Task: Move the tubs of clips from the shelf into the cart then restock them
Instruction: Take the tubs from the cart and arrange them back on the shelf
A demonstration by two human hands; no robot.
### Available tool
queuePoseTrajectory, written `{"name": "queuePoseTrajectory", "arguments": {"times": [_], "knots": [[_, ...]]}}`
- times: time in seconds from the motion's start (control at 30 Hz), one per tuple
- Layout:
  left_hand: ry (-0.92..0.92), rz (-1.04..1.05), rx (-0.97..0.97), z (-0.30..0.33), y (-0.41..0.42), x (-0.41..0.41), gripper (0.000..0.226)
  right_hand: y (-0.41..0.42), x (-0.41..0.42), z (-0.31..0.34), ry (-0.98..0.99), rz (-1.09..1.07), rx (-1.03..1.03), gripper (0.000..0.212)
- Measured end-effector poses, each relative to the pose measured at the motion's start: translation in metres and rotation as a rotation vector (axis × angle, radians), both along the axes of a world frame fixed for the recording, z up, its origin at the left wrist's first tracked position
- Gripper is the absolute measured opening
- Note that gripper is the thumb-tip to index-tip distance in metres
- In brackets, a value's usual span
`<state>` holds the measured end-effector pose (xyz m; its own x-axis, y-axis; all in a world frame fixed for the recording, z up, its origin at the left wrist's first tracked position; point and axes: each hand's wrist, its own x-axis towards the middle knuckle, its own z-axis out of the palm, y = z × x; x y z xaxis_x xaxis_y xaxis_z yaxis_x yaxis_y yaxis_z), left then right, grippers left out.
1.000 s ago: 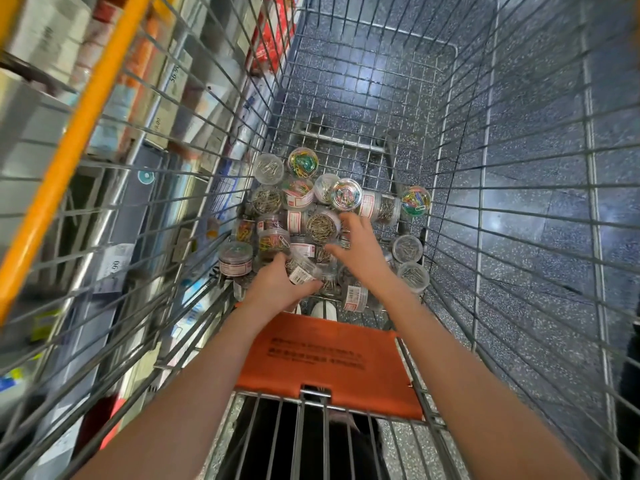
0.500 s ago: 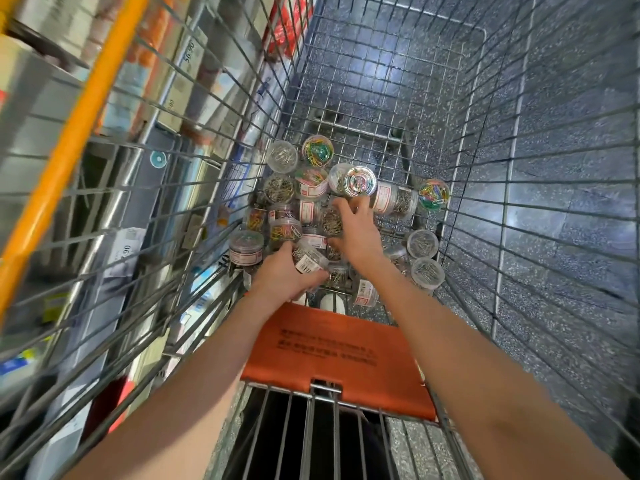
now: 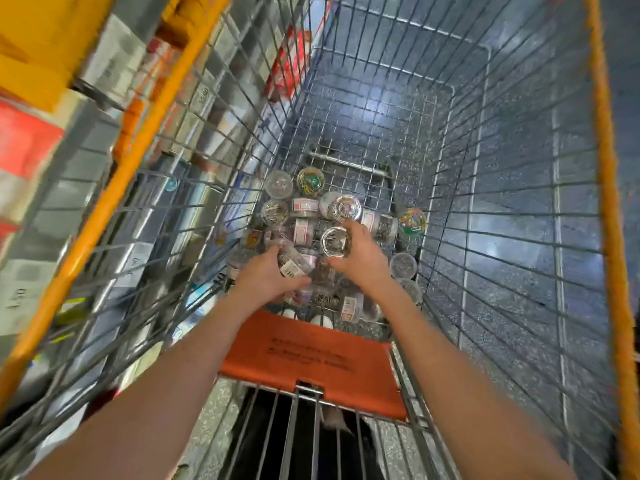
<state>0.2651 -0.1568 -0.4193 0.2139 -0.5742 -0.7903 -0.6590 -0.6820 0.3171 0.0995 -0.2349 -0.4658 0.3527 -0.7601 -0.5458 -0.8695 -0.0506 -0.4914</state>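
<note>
Several clear round tubs of clips [image 3: 310, 181] lie heaped on the floor of a wire shopping cart [image 3: 460, 188]. Some hold coloured clips, others silver ones. Both my arms reach down into the heap. My left hand [image 3: 266, 271] grips a clear tub with a white barcode label [image 3: 294, 263], lying on its side. Just to the right, my right hand [image 3: 362, 252] holds another clear tub [image 3: 334, 241] by its side, lid facing up.
An orange child-seat flap [image 3: 311, 362] lies at the cart's near end. Orange rails [image 3: 104, 199] top the cart's sides. Store shelving with boxes and price tags [image 3: 104, 74] runs along the left. A speckled dark floor [image 3: 519, 237] shows through the wire.
My right hand closed round a silver-clip tub and lifted it slightly off the heap. My left hand kept its labelled tub. The view tilted, showing more of the cart's rails.
</note>
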Motion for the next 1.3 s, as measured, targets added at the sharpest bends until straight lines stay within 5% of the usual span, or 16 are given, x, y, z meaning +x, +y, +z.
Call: {"name": "queuePoseTrajectory", "arguments": {"times": [0.6,0.83,1.3], "knots": [[-0.04,0.087,-0.403,0.184,-0.004,0.013,0.059,-0.006,0.008,0.216,-0.216,-0.004,-0.139,0.077],[-0.135,-0.025,-0.535,0.266,0.02,0.023,0.097,0.025,0.016,0.304,-0.264,0.064,-0.331,0.066],[-0.344,0.102,-0.847,0.429,0.139,0.062,0.088,0.111,0.056,0.464,-0.596,0.234,-0.447,0.069]]}}
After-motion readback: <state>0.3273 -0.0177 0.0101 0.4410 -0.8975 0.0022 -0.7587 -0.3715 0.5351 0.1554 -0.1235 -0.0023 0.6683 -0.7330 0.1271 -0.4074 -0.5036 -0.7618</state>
